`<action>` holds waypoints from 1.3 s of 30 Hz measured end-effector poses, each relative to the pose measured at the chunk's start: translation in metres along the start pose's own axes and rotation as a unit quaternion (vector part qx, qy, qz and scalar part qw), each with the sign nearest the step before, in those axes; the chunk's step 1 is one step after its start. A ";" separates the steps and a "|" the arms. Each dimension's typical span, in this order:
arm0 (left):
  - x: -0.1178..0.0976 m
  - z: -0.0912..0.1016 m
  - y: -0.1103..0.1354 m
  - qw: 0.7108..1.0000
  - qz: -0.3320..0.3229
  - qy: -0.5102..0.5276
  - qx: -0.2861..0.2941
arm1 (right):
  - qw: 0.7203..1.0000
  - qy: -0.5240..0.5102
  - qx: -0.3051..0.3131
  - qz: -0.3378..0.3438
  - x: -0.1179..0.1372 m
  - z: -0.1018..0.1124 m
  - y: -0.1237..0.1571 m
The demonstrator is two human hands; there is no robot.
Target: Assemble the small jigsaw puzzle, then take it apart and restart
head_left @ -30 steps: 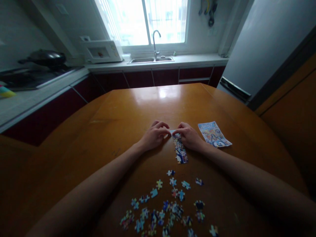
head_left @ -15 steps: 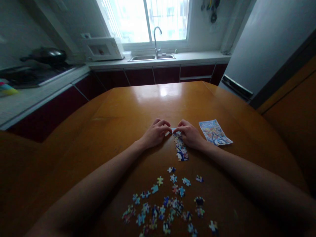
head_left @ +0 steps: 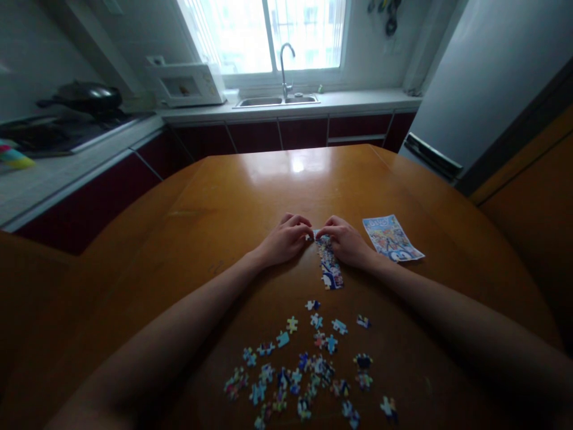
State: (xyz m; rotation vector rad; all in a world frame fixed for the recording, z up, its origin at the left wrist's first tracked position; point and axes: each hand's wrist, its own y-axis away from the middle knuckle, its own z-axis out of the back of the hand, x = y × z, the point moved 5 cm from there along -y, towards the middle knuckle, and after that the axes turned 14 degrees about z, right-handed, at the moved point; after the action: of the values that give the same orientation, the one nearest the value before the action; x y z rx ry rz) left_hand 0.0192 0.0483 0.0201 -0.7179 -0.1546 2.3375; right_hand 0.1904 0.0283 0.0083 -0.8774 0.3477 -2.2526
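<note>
A narrow strip of joined puzzle pieces (head_left: 330,269) lies on the wooden table (head_left: 224,209), running away from me. My left hand (head_left: 286,239) and my right hand (head_left: 344,242) rest at the strip's far end, fingers curled, fingertips pinched together on a small pale puzzle piece (head_left: 314,235) at the top of the strip. Several loose puzzle pieces (head_left: 304,364) are scattered on the table close to me, between my forearms. A printed picture card (head_left: 392,237) lies flat just right of my right hand.
Beyond the table runs a counter with a sink and tap (head_left: 280,98) under a bright window, a white microwave (head_left: 185,83) and a dark wok on the stove (head_left: 85,98) at left. A grey fridge (head_left: 483,77) stands at right.
Both hands stay pinched at the strip's far end. The view has tilted slightly, so the hands and pieces sit a little higher in the picture.
</note>
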 end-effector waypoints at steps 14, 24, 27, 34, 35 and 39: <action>-0.001 0.001 0.000 1.000 -0.017 0.003 -0.007 | 1.000 0.001 0.003 -0.005 0.000 0.001 0.000; 0.001 0.003 -0.001 0.999 0.001 0.013 -0.040 | 1.000 -0.009 -0.010 0.005 -0.001 0.000 0.000; 0.000 0.004 -0.001 0.999 0.003 0.012 -0.046 | 1.000 -0.015 -0.009 0.005 -0.001 0.001 0.000; 0.005 -0.001 0.000 0.999 0.010 -0.003 -0.041 | 1.000 -0.013 -0.008 0.012 -0.003 0.000 0.001; 0.005 -0.001 0.000 0.999 0.012 -0.001 -0.040 | 1.000 -0.013 -0.009 0.013 -0.004 0.000 0.002; 0.004 -0.001 -0.001 0.999 0.019 0.009 -0.033 | 1.000 -0.024 -0.014 0.009 -0.007 -0.002 0.002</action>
State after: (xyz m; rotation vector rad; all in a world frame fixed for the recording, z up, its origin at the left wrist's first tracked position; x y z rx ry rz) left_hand 0.0174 0.0515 0.0173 -0.7792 -0.2131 2.3709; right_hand 0.1939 0.0318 0.0023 -0.9371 0.3645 -2.2117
